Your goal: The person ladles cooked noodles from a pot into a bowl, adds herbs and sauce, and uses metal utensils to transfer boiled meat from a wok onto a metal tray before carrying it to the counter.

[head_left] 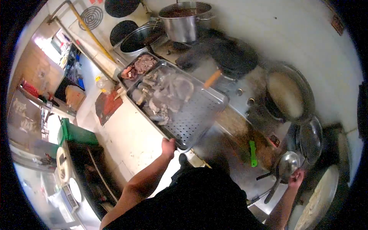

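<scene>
Perforated tray (191,115) holding pale meat (165,94) is being gripped at its near edge by the left hand (168,147), centre frame, while the right hand (297,178) is clasping a ladle (287,164), lower right.

text: none legible | labels: none legible | numbers: none legible | signs: none legible

Steel stockpot (184,21) on far burner | black pan (234,57), wooden handle | green scraper (252,153) on counter | green bin (74,134) on floor
</scene>
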`<state>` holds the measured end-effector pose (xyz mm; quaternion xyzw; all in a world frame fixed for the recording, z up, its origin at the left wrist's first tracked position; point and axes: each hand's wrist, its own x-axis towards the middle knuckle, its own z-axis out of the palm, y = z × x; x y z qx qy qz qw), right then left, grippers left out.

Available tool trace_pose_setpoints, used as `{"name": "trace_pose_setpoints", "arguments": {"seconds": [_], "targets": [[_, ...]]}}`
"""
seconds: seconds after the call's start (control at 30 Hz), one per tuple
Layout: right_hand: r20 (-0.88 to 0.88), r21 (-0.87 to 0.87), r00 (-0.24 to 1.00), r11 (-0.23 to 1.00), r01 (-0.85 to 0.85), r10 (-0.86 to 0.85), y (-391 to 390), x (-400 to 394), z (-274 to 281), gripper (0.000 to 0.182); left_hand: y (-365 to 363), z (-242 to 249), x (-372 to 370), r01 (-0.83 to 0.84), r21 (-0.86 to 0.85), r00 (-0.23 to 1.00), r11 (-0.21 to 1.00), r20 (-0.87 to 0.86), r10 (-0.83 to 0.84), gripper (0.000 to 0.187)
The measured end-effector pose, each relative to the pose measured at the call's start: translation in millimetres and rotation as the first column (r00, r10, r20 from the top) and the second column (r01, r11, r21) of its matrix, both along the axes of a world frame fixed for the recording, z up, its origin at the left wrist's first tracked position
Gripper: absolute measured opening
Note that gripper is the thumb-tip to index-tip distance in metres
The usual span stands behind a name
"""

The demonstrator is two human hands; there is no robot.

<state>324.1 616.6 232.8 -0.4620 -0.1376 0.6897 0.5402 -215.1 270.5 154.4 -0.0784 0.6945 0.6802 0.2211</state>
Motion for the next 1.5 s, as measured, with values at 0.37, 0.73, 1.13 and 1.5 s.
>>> {"name": "trace_pose_setpoints", "arguments": {"seconds": [0.37,0.73,1.13,1.5], "targets": [[0.342,0.093,0.933,0.983,-0.156,0.115,5.3,-25.7,13.2,0.011,-15.1,-15.2,2.1,0.079,0.034,0.993,0.996,0.083,-0.081,0.015],[-0.149,-0.04,0.963,0.972,-0.234,0.225,70.4,8.8,-35.6,0.015,-9.9,14.0,-0.1,0.094,0.13,0.985,0.987,0.132,-0.111,0.033],[0.014,0.041,0.927,0.926,-0.376,0.375,94.8,16.5,-17.5,0.008,-8.2,3.9,-0.8,-0.066,0.045,0.983,0.997,0.177,0.057,0.012],[0.942,0.071,0.336,0.962,-0.265,0.024,105.5,39.3,-9.5,0.025,1.7,32.6,6.2,-0.072,0.015,0.98,0.997,0.188,0.068,0.022]]}}
